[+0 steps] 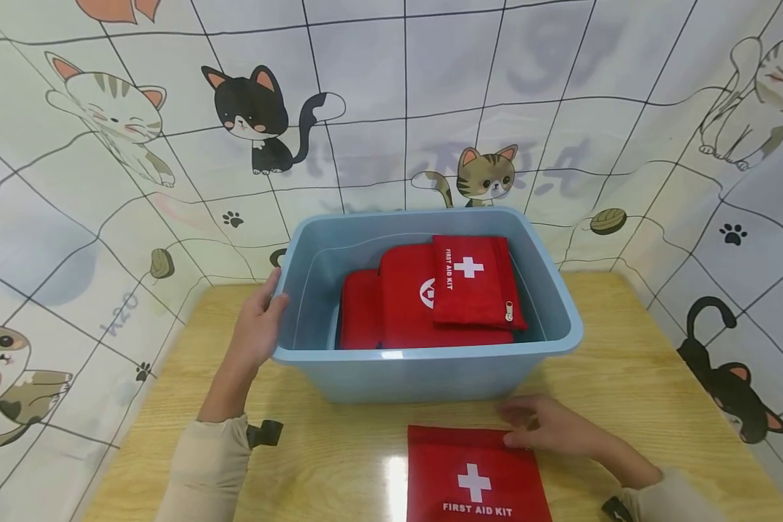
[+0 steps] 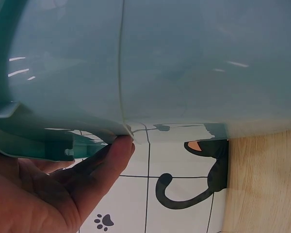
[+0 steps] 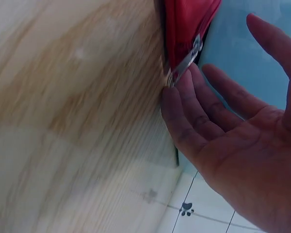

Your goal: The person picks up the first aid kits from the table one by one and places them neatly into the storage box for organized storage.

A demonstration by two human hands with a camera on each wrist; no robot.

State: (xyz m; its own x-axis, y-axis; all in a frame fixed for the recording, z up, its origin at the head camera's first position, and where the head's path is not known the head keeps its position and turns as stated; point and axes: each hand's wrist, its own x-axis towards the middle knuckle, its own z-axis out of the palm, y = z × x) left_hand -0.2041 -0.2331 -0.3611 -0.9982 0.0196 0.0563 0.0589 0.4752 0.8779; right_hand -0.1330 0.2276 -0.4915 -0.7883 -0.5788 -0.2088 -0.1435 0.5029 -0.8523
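A light blue plastic bin [image 1: 424, 373] stands on the table, holding several red first aid cases. My left hand [image 1: 259, 319] grips its left rim, thumb over the edge; the left wrist view shows fingers curled at the rim's underside. In front of the bin lies a flat red first aid pouch [image 1: 457, 464] with a white cross, its lower part out of frame. My right hand [image 1: 554, 428] is at the pouch's upper right corner. In the right wrist view its fingertips are by the metal zipper pull [image 3: 184, 65], with the thumb spread away.
Inside the bin, a red pouch [image 1: 476, 283] lies on a larger red case [image 1: 404, 290], beside another red case [image 1: 360, 308]. The wooden table [image 1: 326, 457] ends at a cat-printed cloth [image 1: 378, 87] behind and at both sides.
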